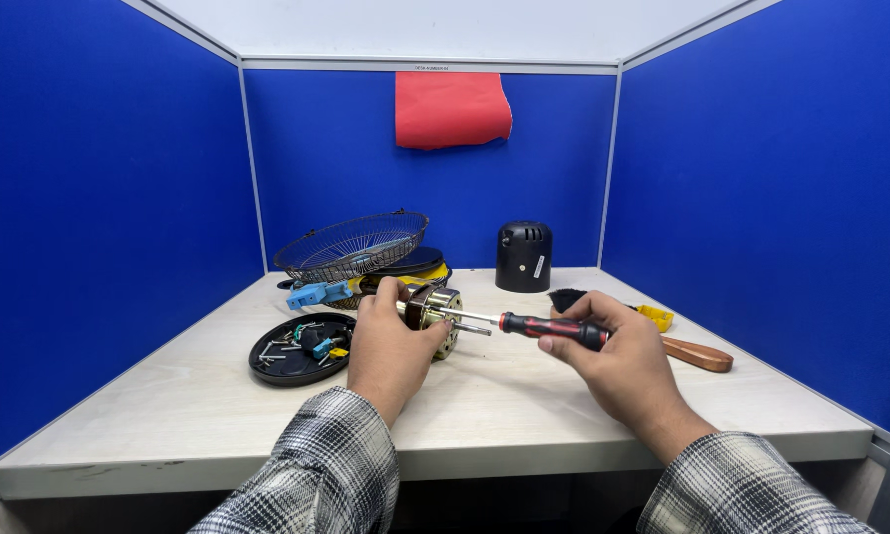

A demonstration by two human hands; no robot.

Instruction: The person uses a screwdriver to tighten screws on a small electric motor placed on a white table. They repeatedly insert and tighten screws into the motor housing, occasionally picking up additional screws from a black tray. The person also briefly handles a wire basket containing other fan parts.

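Observation:
My left hand (pixel 391 341) grips a brass-coloured fan motor (pixel 439 318) with a steel shaft sticking out toward the right. My right hand (pixel 618 356) holds a red and black screwdriver (pixel 549 327) by its handle. The screwdriver's metal shank runs left and its tip meets the motor near the top. Both hands hover just above the pale desk (pixel 485 396), near its middle.
A black round tray (pixel 285 362) with several screws and small parts lies left of my hand. Behind it sit a wire fan guard (pixel 351 245), a blue plastic part (pixel 311 293) and a black motor cover (pixel 523 256). A wooden-handled brush (pixel 697 353) lies at right. Blue partitions enclose the desk.

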